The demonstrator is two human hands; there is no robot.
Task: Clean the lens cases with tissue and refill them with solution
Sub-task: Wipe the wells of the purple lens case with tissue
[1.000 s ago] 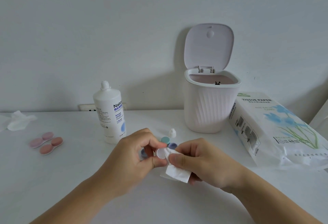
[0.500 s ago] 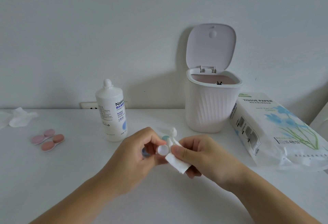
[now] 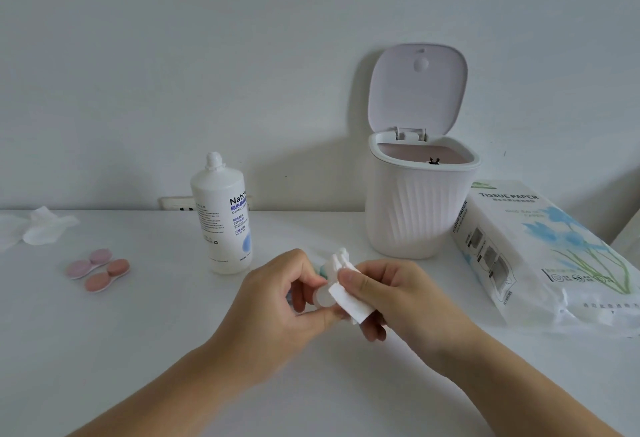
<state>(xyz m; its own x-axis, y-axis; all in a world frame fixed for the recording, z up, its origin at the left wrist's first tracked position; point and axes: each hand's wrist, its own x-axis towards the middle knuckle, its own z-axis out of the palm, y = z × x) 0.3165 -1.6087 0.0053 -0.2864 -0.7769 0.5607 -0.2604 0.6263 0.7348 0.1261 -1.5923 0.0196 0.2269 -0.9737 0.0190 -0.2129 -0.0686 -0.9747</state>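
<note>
My left hand pinches a small white lens case above the table's middle. Against it my right hand pinches a folded white tissue. A teal cap peeks out behind my fingers. The white solution bottle stands upright just behind my left hand. Two pink lens cases lie closed at the left.
A white mini bin with its lid up stands behind my right hand. A tissue paper pack lies at the right. A crumpled tissue sits at the far left by the wall.
Both hands have shifted a little; the tissue has been turned against the white case, and its upper end now sticks up above my right thumb.
</note>
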